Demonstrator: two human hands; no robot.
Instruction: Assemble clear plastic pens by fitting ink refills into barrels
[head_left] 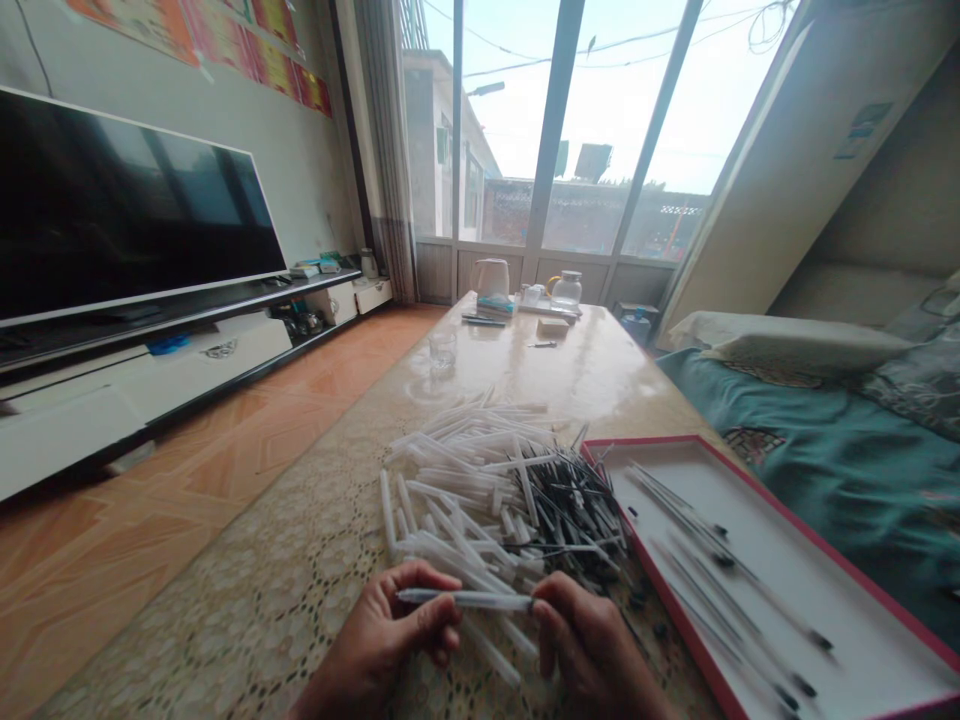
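Observation:
Between my two hands lies a clear-barrelled pen (491, 600), level above the front of the table. Its pointed end is pinched by the thumb and fingers of my left hand (390, 625). My right hand (581, 635) grips the dark other end, which the fingers partly hide. Just beyond my hands spreads a heap of translucent white pen barrels (442, 480). Against its right side lies a pile of thin black refills (574, 505), with small dark pieces near it. To the right, a shallow white box (795, 560) with a red rim holds several pens with black ends (739, 570).
A drinking glass (442, 350) stands beyond the heap on the patterned table cover (285, 560). Farther back are a glass pitcher (568, 288), a tissue pack (495, 303) and a small block (553, 327). A teal-covered seat (795, 440) borders the table's right side.

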